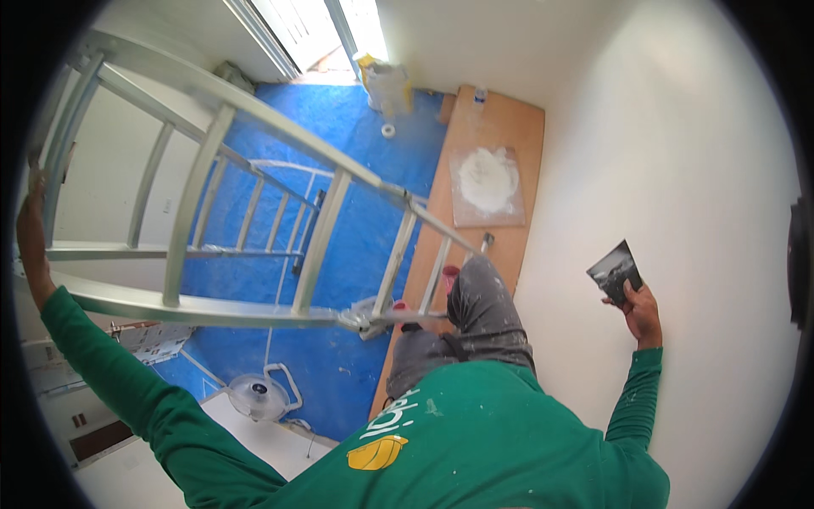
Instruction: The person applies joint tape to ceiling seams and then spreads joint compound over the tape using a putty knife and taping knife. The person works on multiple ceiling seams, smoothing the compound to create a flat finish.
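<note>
My right hand (642,316) grips dark flat scraper (616,270), pale wall (585,187) beyond; left hand (33,242) at ladder (254,312), grip unclear.

The scraper (612,270) (in the right hand (643,316)) is right of the ladder (200,204).

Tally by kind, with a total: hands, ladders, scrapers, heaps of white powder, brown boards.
Hands: 2 (left hand, right hand)
Ladder: 1
Scraper: 1
White powder heap: 1
Brown board: 1
Total: 6
</note>
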`<state>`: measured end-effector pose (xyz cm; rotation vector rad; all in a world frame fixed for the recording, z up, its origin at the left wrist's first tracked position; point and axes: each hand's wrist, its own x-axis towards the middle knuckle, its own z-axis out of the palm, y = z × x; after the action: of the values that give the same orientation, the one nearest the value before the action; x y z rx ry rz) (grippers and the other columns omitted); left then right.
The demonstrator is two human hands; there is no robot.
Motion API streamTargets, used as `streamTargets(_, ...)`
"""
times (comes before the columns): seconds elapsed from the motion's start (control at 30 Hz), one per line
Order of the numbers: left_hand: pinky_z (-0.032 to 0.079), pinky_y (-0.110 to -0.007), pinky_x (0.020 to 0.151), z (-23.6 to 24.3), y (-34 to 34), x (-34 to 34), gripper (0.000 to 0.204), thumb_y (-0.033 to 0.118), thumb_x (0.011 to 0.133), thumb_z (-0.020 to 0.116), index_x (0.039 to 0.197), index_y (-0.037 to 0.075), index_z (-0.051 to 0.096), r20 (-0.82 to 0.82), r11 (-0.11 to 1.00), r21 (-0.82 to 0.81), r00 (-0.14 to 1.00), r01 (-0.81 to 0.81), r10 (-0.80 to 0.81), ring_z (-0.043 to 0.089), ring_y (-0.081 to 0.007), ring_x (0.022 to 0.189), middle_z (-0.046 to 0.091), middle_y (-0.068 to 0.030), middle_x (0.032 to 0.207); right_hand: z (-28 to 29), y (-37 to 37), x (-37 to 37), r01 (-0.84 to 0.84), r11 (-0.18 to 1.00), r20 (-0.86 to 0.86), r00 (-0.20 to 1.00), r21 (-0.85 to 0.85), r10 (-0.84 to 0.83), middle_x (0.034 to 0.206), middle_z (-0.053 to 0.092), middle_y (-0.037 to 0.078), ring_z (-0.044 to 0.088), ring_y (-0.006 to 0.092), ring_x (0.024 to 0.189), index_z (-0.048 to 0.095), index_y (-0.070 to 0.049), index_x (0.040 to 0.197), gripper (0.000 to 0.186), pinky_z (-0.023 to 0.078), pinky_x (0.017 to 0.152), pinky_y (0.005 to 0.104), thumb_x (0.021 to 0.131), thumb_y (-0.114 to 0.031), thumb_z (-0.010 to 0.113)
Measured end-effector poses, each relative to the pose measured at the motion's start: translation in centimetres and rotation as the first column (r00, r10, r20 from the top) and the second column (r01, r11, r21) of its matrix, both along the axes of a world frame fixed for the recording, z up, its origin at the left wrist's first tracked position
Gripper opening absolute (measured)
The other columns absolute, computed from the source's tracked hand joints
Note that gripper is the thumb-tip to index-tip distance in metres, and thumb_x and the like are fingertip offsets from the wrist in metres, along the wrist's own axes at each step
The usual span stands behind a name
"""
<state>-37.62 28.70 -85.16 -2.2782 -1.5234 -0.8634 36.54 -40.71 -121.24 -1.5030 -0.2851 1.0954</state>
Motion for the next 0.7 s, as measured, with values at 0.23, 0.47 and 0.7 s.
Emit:
streamTargets(0.23, 0.049, -0.042, 0.083, -2.1, -7.3, 4.1, 0.036, 0.034, 0.101, 0.064, 0.109, 0.001, 0.074, 0.032, 0.997, -0.014, 0.996, -0.08, 0.08, 0.064, -0.0369, 0.088, 0.072, -0.0218, 0.098, 3.3, 5.5, 7.1, 0.039, 0.997, 0.007, 0.999, 0.06, -0.039, 0.129, 0.065, 0.014, 0.069, 0.027, 0.11, 0.049, 0.002, 0.141, 0.039, 0.061, 0.09, 0.052, 0.107, -0.017, 0.055)
streamTargets(0.47, 0.049, -0.044, 0.068, -0.7, -11.8, 10.0, 0.042, 0.038, 0.094, 0.07, 0.095, -0.004, 0.072, 0.263, 0.984, -0.094, 0.949, -0.154, 0.174, 0.066, -0.032, 0.07, 0.069, -0.0186, 0.075, 8.8, 10.7, 13.7, 0.065, 0.991, -0.084, 0.995, 0.113, -0.056, 0.123, 0.068, 0.012, 0.07, 0.0248, 0.106, 0.05, -0.004, 0.14, 0.037, 0.063, 0.086, 0.047, 0.106, -0.017, 0.055)
streamTargets(0.7, 0.05, -0.039, 0.07, -1.0, -10.9, 9.4, 0.044, 0.039, 0.096, 0.07, 0.099, -0.005, 0.074, 0.356, 0.969, -0.197, 0.91, -0.148, 0.211, 0.064, -0.021, 0.072, 0.072, -0.0158, 0.079, 14.8, 13.6, 17.2, 0.076, 0.991, -0.066, 0.995, 0.109, -0.069, 0.128, 0.066, 0.011, 0.069, 0.0246, 0.112, 0.051, -0.003, 0.141, 0.039, 0.059, 0.096, 0.0462, 0.106, -0.018, 0.059)
